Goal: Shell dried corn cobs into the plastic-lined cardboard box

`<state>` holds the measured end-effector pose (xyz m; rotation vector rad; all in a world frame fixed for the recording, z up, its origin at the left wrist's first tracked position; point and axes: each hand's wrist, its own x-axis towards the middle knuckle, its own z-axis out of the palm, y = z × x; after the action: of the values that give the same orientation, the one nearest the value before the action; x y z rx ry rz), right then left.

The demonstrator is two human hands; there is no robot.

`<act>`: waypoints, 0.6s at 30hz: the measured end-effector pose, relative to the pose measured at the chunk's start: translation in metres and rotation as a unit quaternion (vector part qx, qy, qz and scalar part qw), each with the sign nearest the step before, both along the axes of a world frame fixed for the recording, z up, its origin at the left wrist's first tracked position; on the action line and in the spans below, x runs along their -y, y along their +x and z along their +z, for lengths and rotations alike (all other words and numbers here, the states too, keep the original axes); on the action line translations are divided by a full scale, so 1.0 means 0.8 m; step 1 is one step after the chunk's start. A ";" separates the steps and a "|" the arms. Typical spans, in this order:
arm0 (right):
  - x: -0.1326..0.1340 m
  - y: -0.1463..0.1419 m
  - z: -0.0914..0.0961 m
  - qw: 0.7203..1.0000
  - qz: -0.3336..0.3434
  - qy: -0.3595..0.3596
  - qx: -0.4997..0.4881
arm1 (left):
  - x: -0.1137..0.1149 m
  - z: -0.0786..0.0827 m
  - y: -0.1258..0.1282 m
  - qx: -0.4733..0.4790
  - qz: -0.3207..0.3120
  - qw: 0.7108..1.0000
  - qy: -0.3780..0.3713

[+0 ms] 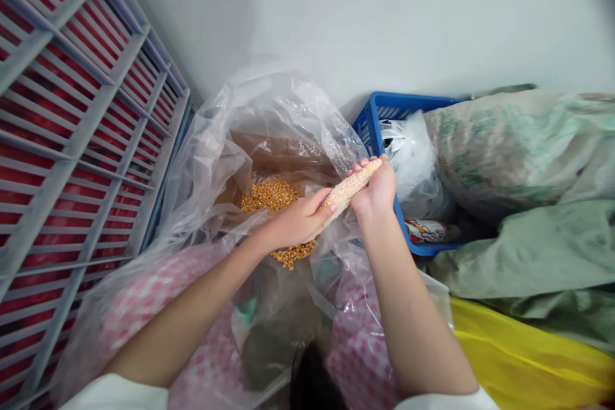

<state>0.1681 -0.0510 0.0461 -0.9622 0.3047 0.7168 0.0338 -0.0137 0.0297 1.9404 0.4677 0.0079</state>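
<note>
A pale, partly stripped corn cob [348, 193] lies across both hands, with a few yellow kernels left near its far end. My left hand [298, 221] grips its lower end, and my right hand [375, 184] wraps its upper end. Directly below them, a clear plastic bag [206, 166] lines a brown paper sack [269, 154]. Loose golden corn kernels [269, 197] lie heaped inside, and a second patch [293, 255] shows beneath my left hand. The cob hides part of the heap.
A grey rack with red slats behind it [81, 109] stands at the left. A blue plastic crate [384, 109] holds a white bag. A woven sack [519, 154], green cloth [528, 250] and yellow plastic [519, 359] fill the right. Pink checked fabric [206, 282] lies below.
</note>
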 end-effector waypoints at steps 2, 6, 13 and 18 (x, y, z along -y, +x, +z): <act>-0.001 0.001 0.000 1.000 0.003 0.000 0.005 | 0.003 0.000 0.000 0.002 0.007 1.000 0.013; -0.001 0.002 -0.001 1.000 0.007 0.003 0.008 | 0.005 -0.007 0.002 0.014 0.037 0.999 0.015; -0.002 0.003 -0.005 1.000 -0.002 0.016 -0.001 | -0.003 -0.014 0.008 0.034 0.100 0.994 -0.042; -0.005 0.003 -0.001 1.000 -0.005 0.030 0.001 | -0.020 -0.005 -0.001 -0.013 0.071 0.997 -0.030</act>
<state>0.1703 -0.0474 0.0449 -0.9045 0.2858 0.7117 0.0329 0.0022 0.0254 1.8469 0.6158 0.0609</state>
